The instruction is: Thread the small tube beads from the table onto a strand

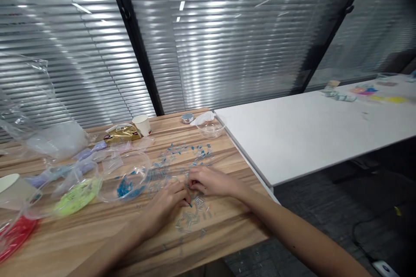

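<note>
While touching, fingers [186, 190] meet beads [191, 214].

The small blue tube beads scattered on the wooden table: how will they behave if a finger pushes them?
The blue beads look tiny and tube-shaped, so they probably roll or scatter easily on the smooth wooden table. Both the left hand and right hand work with fingertips, suggesting they are light and hard to pinch.

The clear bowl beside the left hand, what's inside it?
The clear bowl holds a small heap of blue beads near its front. Glare hides whether anything else lies inside.
</note>
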{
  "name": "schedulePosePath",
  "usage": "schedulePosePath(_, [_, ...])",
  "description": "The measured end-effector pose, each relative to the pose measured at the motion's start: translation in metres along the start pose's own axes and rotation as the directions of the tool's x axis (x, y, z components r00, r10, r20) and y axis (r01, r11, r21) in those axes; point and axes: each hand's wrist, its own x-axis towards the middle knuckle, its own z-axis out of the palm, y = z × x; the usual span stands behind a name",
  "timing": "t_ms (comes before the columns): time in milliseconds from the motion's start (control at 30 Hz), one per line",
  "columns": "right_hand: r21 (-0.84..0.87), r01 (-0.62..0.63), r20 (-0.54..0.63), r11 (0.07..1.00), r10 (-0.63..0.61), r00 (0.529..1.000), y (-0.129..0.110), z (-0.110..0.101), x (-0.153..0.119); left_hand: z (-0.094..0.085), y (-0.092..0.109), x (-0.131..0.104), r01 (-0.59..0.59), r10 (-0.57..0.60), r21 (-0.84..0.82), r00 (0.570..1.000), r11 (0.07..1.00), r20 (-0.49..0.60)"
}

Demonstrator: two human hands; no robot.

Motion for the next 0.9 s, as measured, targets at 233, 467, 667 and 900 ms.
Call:
schedulePosePath(233, [0.163, -0.041, -0.232, 0.986, 0.078, 0.970, 0.001, -0.001, 0.003, -0.001, -0.008, 0.005, 0.191, -0.269, -0.324, 0.938, 0.927, -0.217])
schedulePosePath(467, [0.186, -0.005, -0.354, 0.983, 0.072, 0.932, -0.003, 0.006, 0.006, 0.009, -0.018, 0.000, 0.170, -0.390, -0.598, 0.884, 0.784, -0.260])
schedulePosePath(667, [0.164, 0.059, -0.336, 0.985, -0.001, 0.942, 0.001, 0.018, 0.006, 0.004, -0.006, -0.006, 0.123, -0.233, -0.257, 0.857, 0.959, -0.459])
schedulePosePath(900, [0.198, 0.013, -0.317, 0.980, 0.051, 0.947, -0.003, 0.019, 0.005, 0.008, -0.003, -0.008, 0.090, -0.141, -0.128, 0.867, 0.988, -0.478])
